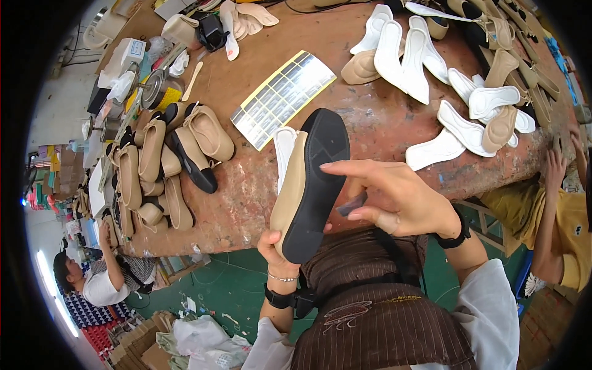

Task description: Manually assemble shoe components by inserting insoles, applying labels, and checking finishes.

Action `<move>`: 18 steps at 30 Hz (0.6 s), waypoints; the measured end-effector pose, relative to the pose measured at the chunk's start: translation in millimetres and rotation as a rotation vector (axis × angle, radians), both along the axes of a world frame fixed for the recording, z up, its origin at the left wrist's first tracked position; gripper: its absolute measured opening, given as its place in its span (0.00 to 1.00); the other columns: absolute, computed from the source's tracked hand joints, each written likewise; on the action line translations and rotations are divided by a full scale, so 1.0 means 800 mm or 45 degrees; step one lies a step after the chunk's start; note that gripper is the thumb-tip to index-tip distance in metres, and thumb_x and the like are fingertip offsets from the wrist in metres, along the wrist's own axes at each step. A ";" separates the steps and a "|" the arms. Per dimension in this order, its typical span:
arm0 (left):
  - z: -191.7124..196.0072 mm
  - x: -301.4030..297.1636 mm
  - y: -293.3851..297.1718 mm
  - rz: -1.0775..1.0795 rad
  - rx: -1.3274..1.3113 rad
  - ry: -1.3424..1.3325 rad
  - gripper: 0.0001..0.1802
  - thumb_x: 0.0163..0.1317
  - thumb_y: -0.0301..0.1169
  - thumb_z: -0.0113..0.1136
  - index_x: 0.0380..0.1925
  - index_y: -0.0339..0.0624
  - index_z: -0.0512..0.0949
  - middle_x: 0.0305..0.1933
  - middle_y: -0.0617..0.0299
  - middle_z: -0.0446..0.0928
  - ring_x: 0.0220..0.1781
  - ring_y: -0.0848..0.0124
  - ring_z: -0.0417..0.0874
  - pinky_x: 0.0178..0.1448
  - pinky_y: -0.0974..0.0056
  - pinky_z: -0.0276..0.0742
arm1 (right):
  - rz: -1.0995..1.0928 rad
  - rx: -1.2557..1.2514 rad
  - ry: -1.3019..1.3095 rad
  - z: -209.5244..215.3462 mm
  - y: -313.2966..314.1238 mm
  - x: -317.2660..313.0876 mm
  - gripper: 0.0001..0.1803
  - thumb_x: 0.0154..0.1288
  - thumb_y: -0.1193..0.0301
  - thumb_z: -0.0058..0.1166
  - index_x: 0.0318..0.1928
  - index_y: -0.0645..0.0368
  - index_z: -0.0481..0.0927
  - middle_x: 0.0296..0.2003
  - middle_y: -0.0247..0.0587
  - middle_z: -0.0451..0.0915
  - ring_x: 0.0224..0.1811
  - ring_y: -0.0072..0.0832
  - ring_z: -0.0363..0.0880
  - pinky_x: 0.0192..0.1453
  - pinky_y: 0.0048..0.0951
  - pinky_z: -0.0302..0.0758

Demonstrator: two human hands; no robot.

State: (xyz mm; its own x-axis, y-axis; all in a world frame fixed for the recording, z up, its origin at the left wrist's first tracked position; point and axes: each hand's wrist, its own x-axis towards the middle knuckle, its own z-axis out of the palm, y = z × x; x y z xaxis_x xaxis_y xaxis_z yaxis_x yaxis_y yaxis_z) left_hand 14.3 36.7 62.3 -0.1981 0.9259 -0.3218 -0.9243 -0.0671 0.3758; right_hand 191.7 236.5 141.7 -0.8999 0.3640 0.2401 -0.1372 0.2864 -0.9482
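Note:
My left hand [275,250] grips a beige flat shoe [288,194] by its heel end, with the toe pointing away from me. Its black sole [317,185] faces up, and a faint squarish patch shows near the forefoot. The extended index finger of my right hand [401,196] touches the sole's edge. By the thumb and bent fingers of that hand is a small dark, see-through piece [353,205], seemingly pinched. A white insole [283,151] shows partly behind the shoe. Beyond it lies a sheet of silvery square stickers [285,95] with yellow edges.
Several beige shoes with black toes [179,145] are heaped on the worn red-brown table [382,132] at left. White insoles [425,58] lie loose at right. A tape roll [161,92] stands at far left. Co-workers sit at left [102,280] and right [561,222].

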 end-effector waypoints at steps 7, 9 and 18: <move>0.021 0.008 -0.009 -0.060 0.021 0.002 0.55 0.43 0.39 0.60 0.72 0.25 0.53 0.66 0.33 0.67 0.64 0.40 0.76 0.67 0.33 0.74 | -0.089 0.664 -0.042 0.008 -0.001 -0.023 0.34 0.59 0.72 0.62 0.67 0.54 0.70 0.31 0.37 0.80 0.36 0.38 0.81 0.40 0.39 0.74; 0.027 0.010 -0.004 -0.135 -0.148 0.085 0.59 0.38 0.38 0.63 0.72 0.23 0.51 0.66 0.31 0.66 0.64 0.40 0.76 0.66 0.33 0.74 | -0.194 0.960 -0.238 0.009 -0.004 -0.020 0.34 0.58 0.67 0.63 0.66 0.54 0.70 0.31 0.34 0.80 0.38 0.34 0.78 0.43 0.34 0.70; -0.014 -0.163 -0.131 -0.193 -0.098 0.582 0.55 0.39 0.44 0.58 0.71 0.26 0.58 0.65 0.36 0.70 0.56 0.45 0.80 0.58 0.39 0.79 | -1.103 0.584 -0.574 -0.039 0.041 0.045 0.32 0.52 0.69 0.70 0.58 0.52 0.72 0.28 0.43 0.80 0.32 0.45 0.81 0.40 0.41 0.77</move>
